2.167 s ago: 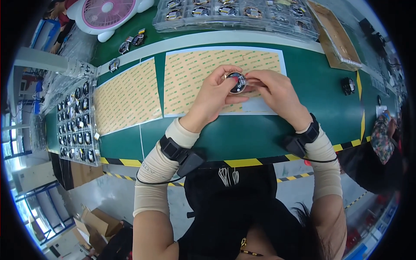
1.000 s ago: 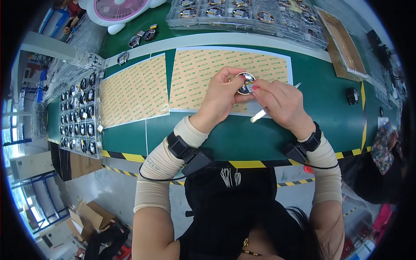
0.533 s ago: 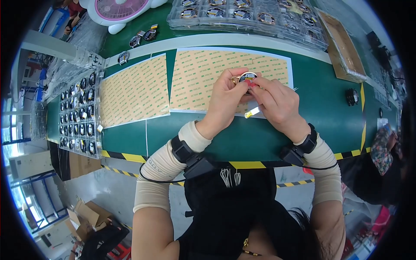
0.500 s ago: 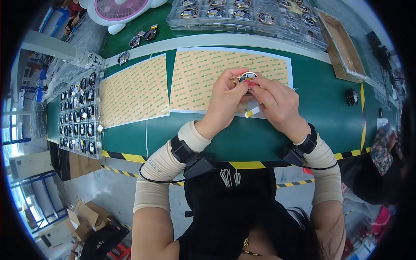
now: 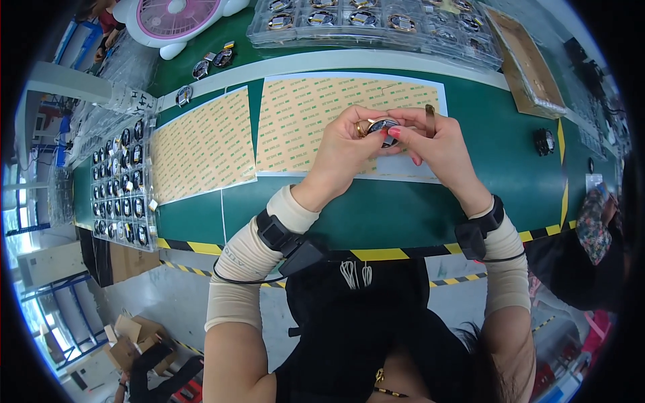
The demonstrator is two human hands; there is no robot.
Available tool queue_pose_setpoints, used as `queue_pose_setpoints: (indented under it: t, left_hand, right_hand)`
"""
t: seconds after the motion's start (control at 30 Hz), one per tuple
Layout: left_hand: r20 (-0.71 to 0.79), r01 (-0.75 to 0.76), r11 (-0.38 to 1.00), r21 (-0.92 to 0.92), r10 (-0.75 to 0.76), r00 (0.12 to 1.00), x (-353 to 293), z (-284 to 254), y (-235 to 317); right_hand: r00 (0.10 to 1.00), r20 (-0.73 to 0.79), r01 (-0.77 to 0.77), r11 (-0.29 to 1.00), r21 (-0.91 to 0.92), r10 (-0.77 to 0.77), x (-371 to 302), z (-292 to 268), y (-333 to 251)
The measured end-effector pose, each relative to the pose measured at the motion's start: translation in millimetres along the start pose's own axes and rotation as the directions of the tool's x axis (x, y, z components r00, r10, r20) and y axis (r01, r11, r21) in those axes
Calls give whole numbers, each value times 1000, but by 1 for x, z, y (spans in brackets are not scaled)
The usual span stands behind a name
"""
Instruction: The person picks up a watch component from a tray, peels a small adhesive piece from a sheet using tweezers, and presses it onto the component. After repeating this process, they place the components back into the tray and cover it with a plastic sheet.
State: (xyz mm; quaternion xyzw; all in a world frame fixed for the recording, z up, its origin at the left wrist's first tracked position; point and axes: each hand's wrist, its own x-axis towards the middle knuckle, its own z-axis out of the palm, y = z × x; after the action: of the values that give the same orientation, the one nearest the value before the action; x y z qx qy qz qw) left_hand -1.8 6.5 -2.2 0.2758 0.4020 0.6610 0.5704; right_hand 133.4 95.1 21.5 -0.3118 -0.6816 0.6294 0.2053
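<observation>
Left hand (image 5: 341,146): closed on the device's edge, thumb across its face.
Right hand (image 5: 445,142): thumb at the device's right edge, fingers curled; grips a slim tool (image 5: 430,122) between the fingers.
Device (image 5: 383,125): one, round, dark, pale rim; centre of frame, above the sheet, held between both hands, partly hidden by the thumbs.

Change: half a second earlier the tool slants to lower left beneath the right hand, its bright end showing; now it stands near upright above the fingers, darker in tone. The right fingers, earlier bunched over the device's face, now lie mostly beyond it.
Meaning, as judged: work passes from fingertip pinching to thumb handling, the tool parked but kept to hand. The device is not yet released. Any alteration inside it is too small to tell.

Sheet (image 5: 295,114): tan, printed, white-edged, beneath the hands.
Second sheet (image 5: 201,148): similar, left of centre.
Desk (image 5: 510,181): green, striped edge.
Loose unit (image 5: 544,142): dark, right.
Left tray (image 5: 152,235): clear, filled with units.
Upper tray (image 5: 376,41): clear, similar units, top centre.
Box (image 5: 545,107): shallow, brown, upper right.
Fan (image 5: 176,19): pink and white, upper left.
</observation>
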Motion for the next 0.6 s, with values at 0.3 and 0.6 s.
queue_pose_setpoints:
  t: [0.3, 0.6]
  left_hand:
    - [146, 180, 961, -210, -151, 978, 1, -4, 12]
    - [181, 105, 990, -92, -87, 980, -3, -3, 2]
  right_hand:
    - [997, 68, -27, 997, 68, 23, 2, -6, 4]
    - [983, 6, 182, 979, -96, -182, 1, -6, 9]
